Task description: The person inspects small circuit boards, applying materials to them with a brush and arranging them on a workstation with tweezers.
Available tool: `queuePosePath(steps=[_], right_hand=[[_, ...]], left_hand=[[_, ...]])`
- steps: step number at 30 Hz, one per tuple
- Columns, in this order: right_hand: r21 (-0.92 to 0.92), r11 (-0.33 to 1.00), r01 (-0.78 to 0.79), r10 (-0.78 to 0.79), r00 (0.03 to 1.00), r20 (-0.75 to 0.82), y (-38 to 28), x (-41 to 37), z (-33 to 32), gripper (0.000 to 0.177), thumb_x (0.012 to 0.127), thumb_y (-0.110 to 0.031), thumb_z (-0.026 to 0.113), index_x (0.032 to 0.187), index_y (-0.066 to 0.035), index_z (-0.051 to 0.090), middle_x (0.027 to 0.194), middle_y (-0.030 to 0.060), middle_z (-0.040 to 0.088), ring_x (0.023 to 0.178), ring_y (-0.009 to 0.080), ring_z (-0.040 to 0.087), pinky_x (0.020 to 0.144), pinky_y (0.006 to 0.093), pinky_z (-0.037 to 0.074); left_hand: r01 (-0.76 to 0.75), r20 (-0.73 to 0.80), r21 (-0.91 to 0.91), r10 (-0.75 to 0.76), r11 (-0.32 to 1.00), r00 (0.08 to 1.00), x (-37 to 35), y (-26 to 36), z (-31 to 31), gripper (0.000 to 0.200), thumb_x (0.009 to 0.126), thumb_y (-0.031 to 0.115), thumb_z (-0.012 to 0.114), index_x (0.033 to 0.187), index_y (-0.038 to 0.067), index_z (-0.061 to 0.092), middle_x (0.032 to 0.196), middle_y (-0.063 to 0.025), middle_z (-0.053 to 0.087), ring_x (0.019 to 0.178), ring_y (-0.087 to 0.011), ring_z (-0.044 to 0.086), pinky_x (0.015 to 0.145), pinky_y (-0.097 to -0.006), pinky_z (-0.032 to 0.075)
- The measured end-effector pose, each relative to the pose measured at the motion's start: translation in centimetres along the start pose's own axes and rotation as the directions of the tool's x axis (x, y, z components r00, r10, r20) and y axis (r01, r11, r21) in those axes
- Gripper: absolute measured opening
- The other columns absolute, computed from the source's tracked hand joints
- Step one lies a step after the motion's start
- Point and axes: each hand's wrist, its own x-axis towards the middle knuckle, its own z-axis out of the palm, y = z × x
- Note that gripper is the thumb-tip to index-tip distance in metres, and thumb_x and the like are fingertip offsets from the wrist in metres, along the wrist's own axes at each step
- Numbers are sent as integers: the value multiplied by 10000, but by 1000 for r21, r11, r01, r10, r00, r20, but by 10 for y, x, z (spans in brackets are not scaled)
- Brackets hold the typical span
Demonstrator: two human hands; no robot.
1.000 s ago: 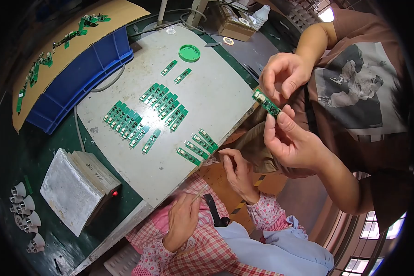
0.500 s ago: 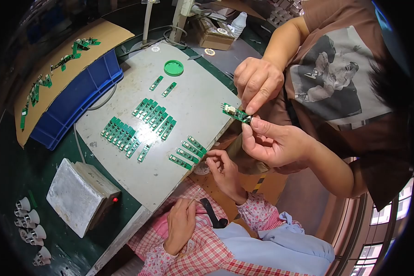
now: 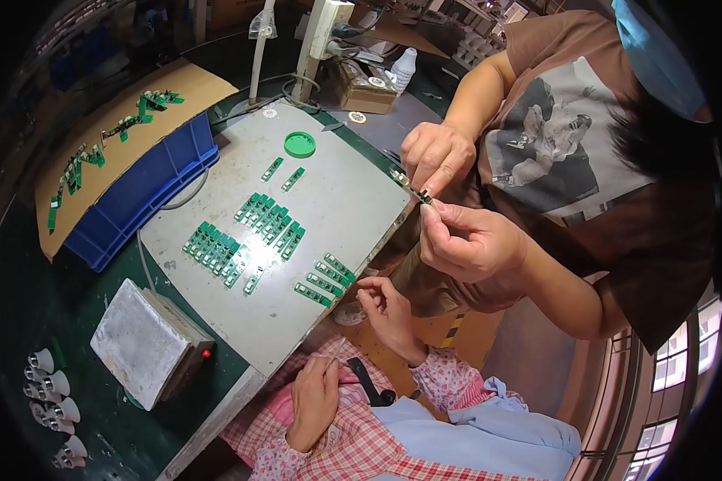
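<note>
My left hand rests on the red checked apron in my lap. Its fingers are closed, with a thin stick-like thing showing at the tips, too small to name. My right hand hovers by the table's edge, fingers loosely bent and apart, nothing seen in them. Nearest to it lie several small green circuit boards in a slanted row. Across from me, a co-worker's two hands hold another circuit board, now nearly edge-on, above the table's right edge.
More circuit boards lie in rows on the grey board, with a green round lid behind. Cardboard bearing boards tops a blue crate. A metal-topped box and white cup-shaped parts are at left.
The view has shifted, so the table sits slightly lower. The co-worker has tilted the held circuit board from face-up to nearly edge-on. My hands keep nearly the same pose.
</note>
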Motion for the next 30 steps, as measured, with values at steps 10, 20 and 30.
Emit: queuePosePath(steps=[10,20,30], right_hand=[[190,976,-108,110,994,0,10,6,16,213,954,-112,606,1144,-24,564,887,-26,607,687,-6,457,599,155,387],[296,950,-103,120,992,-41,11,15,22,236,926,-84,648,1118,-6,533,848,-29,549,689,-6,440,587,146,374],[191,981,-36,51,996,-75,5,22,23,302,873,-144,715,1073,-9,533,757,-1,570,596,35,500,490,193,420]], left_hand=[[39,-4,-46,-40,998,999,-2,-3,0,155,956,114,510,907,-16,578,851,-220,564,784,-422,559,666,-460,430],[51,-3,-41,-51,998,999,0,-2,1,155,960,107,504,913,-18,583,859,-218,561,781,-418,555,670,-452,430],[94,38,-39,-93,995,995,4,4,-6,158,967,118,501,935,-10,587,860,-200,566,784,-401,565,673,-440,437]])
